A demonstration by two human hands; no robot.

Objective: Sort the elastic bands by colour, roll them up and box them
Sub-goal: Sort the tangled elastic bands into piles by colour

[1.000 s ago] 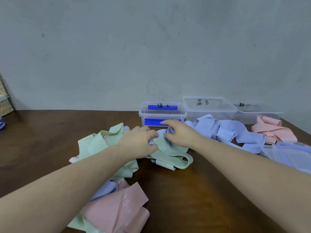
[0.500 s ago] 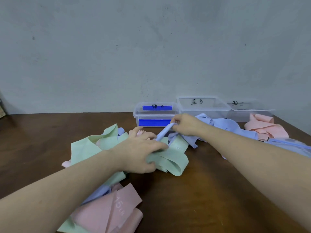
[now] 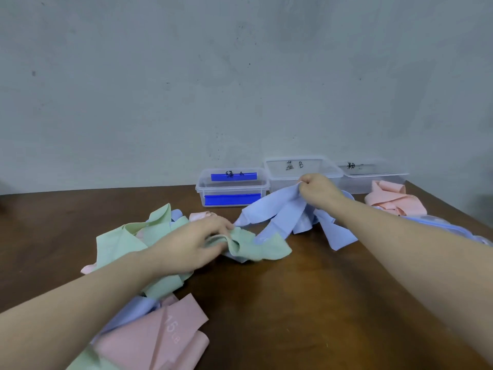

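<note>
My right hand (image 3: 317, 188) pinches a blue elastic band (image 3: 277, 212) and holds it lifted in front of the clear boxes. Its loops trail down onto the table. My left hand (image 3: 194, 240) grips a green band (image 3: 256, 247) at the edge of a mixed heap of green bands (image 3: 120, 241), blue and pink ones. A pink band marked 15 LB (image 3: 160, 335) lies near the front. Three clear plastic boxes stand by the wall: a left box (image 3: 231, 186) with blue strips, a middle box (image 3: 301, 169) and a right box (image 3: 373, 173).
A pile of pink bands (image 3: 392, 198) lies at the right, in front of the right box. A clear lid with a blue rim (image 3: 453, 231) rests at the right table edge. The dark wooden table (image 3: 293, 303) ends at a grey wall.
My right hand has pulled the blue band out of the heap and raised it toward the middle box. My left hand stays on the green band, which has bunched up.
</note>
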